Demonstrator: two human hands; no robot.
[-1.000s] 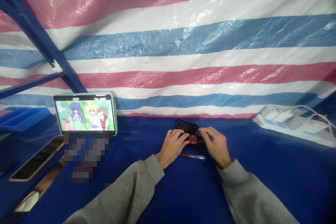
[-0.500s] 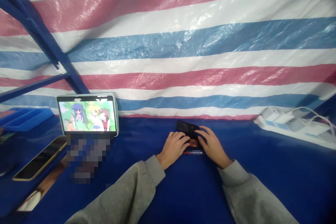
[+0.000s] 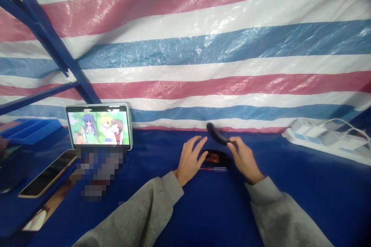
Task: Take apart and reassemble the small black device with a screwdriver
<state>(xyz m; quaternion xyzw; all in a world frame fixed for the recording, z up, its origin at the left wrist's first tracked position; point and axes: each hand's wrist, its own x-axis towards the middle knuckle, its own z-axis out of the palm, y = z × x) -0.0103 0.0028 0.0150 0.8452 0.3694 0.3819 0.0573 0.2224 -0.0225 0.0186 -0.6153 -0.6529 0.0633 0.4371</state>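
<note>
A curved black cover [image 3: 216,135] is pinched by its right end in my right hand [image 3: 245,160], raised above the blue table. Below it lies a black casing [image 3: 222,159] with an orange-brown part [image 3: 212,157] showing inside. My left hand [image 3: 189,160] is at the casing's left side, its fingers apart and nothing in them; whether the thumb touches the casing I cannot tell. Just in front of the casing rests a screwdriver [image 3: 217,169] with a clear handle and a red section, its thin tip pointing left.
A tablet [image 3: 98,127] playing a cartoon stands at the left. Beside it lie a phone [image 3: 48,173] and a blue tray [image 3: 31,133]. A white power strip [image 3: 330,142] with plugs and cables is at the right. Behind the blue table [image 3: 203,216] hangs a striped sheet.
The black cover has come up off the casing in my right hand, uncovering the orange-brown part. My left hand has let go and spread its fingers.
</note>
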